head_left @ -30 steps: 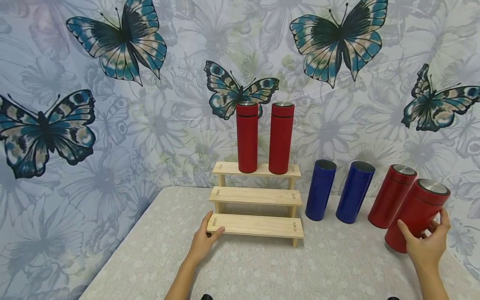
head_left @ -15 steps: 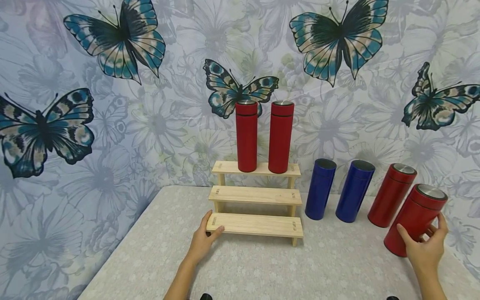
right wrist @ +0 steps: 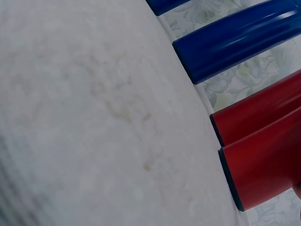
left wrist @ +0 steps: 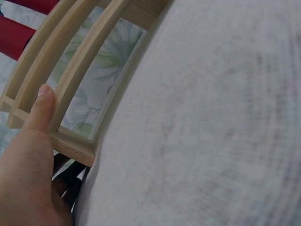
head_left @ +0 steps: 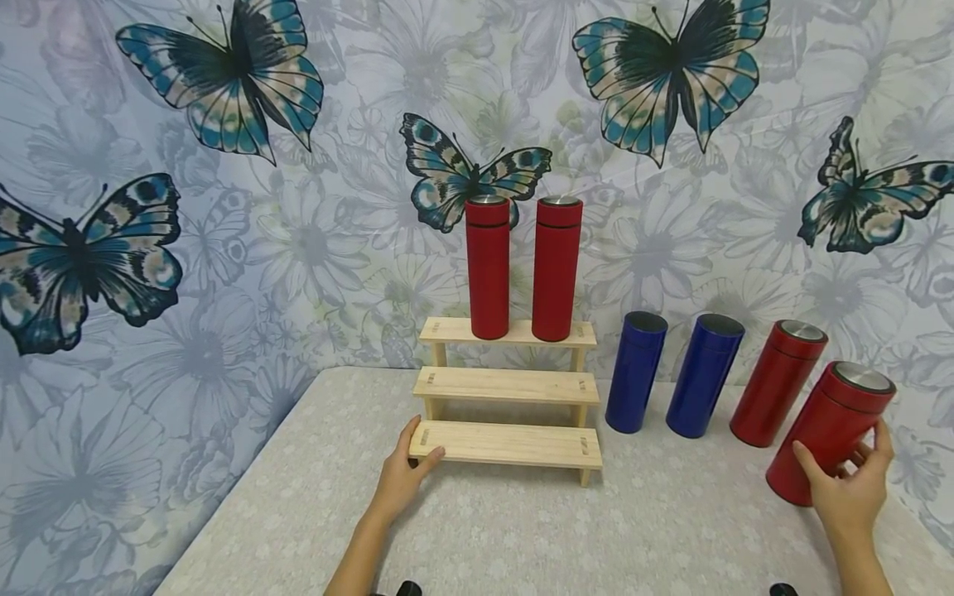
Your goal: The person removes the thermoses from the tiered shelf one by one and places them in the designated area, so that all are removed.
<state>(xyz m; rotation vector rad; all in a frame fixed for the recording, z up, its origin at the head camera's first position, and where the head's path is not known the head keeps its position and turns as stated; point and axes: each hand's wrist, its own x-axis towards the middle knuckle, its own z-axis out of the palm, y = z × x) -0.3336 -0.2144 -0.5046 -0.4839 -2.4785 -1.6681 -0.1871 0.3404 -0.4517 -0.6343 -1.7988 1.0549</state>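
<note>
My left hand (head_left: 400, 478) holds the left end of the lowest step of a three-tier wooden display stand (head_left: 507, 443). In the left wrist view the thumb (left wrist: 43, 106) lies against the stand's front edge, with other fingers partly hidden behind its end. At the far right my right hand (head_left: 850, 492) grips a red thermos flask (head_left: 831, 430) low on its body, thumb on the left side. That flask tilts to the right in the head view and overlaps a second red flask (head_left: 778, 385) just behind it. Two more red flasks, left (head_left: 488, 273) and right (head_left: 556, 273), stand upright on the top step.
Two blue flasks, left (head_left: 636, 372) and right (head_left: 704, 377), stand between the wooden stand and the red pair. A pale patterned cloth covers the table (head_left: 298, 497). Behind it hangs a floral backdrop (head_left: 335, 273) with large butterflies.
The red flask in my right hand has come slightly nearer to me, away from the red flask behind it. My left hand keeps its hold on the stand. The head view has shifted a little.
</note>
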